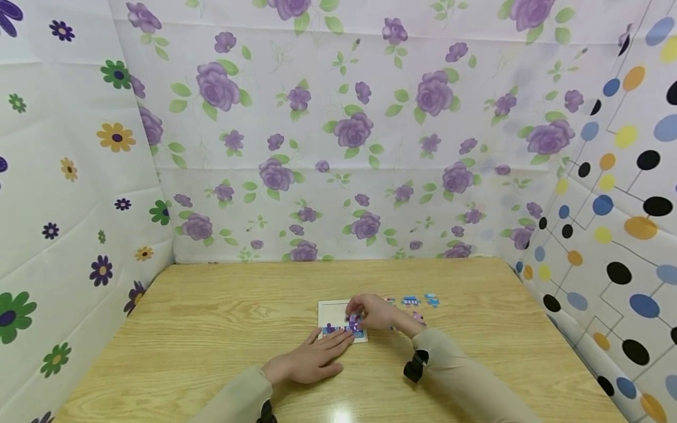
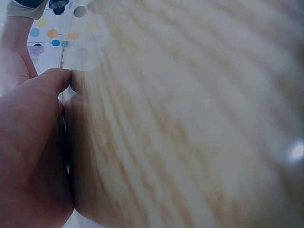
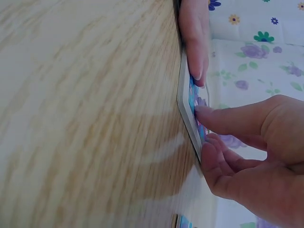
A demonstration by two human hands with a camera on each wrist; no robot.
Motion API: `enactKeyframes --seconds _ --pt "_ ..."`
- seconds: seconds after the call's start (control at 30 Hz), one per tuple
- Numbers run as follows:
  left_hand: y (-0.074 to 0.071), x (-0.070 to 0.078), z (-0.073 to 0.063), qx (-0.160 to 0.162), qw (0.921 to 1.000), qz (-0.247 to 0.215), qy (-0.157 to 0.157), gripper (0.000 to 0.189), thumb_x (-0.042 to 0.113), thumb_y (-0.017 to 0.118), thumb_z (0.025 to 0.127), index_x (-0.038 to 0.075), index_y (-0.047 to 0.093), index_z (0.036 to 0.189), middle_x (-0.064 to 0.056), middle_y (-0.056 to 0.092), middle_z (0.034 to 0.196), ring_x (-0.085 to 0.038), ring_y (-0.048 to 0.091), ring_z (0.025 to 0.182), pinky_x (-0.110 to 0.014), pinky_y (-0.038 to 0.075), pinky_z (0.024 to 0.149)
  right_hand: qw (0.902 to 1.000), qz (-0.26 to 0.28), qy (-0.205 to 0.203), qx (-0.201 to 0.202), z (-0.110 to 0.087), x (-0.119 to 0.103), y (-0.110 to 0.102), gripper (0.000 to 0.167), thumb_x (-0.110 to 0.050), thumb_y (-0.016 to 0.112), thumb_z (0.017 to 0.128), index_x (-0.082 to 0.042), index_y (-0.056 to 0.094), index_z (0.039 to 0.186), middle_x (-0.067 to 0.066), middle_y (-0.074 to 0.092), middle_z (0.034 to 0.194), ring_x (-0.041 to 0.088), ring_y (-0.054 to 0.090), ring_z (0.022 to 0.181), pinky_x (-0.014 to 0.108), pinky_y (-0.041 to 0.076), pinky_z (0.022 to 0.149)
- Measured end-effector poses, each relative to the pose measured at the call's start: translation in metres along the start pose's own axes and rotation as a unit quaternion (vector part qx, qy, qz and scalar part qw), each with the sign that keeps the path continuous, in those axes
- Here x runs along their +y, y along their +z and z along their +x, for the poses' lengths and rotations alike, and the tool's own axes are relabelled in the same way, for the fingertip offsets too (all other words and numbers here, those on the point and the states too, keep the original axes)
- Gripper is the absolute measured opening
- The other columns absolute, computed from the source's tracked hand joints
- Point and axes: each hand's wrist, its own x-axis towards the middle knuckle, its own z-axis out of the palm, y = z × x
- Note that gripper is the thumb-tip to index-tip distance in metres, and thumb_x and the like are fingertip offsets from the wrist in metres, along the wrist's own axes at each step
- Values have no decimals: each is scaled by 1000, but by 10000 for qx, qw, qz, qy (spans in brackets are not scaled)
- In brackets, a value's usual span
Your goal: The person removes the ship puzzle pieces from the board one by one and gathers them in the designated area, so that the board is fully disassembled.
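Note:
A small white-framed jigsaw puzzle board [image 1: 330,310] lies on the table, its near part filled with blue and purple pieces and its far part bare. My left hand [image 1: 312,358] lies flat, palm down, its straight fingertips resting on the near edge of the board. Over the board's right side, my right hand [image 1: 372,311] pinches a purple puzzle piece [image 1: 353,321] between thumb and fingers. In the right wrist view the thumb [image 3: 228,119] and fingertips sit right at the puzzle's surface, beside the pale rim [image 3: 184,102]. The left wrist view shows mostly the left hand's side [image 2: 28,156] against the table.
Several loose puzzle pieces [image 1: 411,301] lie right of the board, some partly hidden behind the right hand and forearm. The wooden table [image 1: 222,311] meets a flowered cloth [image 1: 317,194] at the back. Patterned cloths also hang on the left and right.

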Motion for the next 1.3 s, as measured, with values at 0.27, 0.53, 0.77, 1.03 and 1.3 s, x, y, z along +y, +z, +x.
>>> enactKeyframes --seconds 0.27,0.53,0.77,1.03,1.3 --pt "-1 2 1 15 10000 15 29 60 42 33 105 18 14 157 0 11 164 -20 11 152 -64 7 116 9999 -131 -24 72 1 -2 1 30 8 67 83 -12 66 105 3 67 104 15 60 92 30 51 77" --pt "-1 3 1 1 10000 46 19 60 42 33 105 18 15 157 1 11 164 -19 12 151 -63 7 116 9991 -321 -274 -40 -1 3 1 25 3 65 88 -13 67 106 -1 68 99 11 61 90 26 51 78" --pt "1 0 2 -29 10000 65 -8 60 44 32 105 19 14 157 2 10 164 -19 11 152 -63 6 117 9994 -40 -331 83 -4 7 0 25 4 59 90 -9 65 110 4 68 99 17 65 94 28 54 81" --pt "3 -3 2 6 9999 127 -3 61 46 31 104 21 13 157 4 9 164 -19 11 152 -62 7 117 9982 343 -327 358 -7 7 -3 18 -2 58 95 -6 65 111 5 69 101 16 65 91 27 54 81" --pt "4 -2 2 49 9999 156 -22 60 46 31 104 21 13 157 4 9 164 -19 11 152 -62 8 117 9971 302 -334 618 -11 9 -6 16 -3 60 93 -6 66 107 5 69 102 17 65 91 25 53 79"
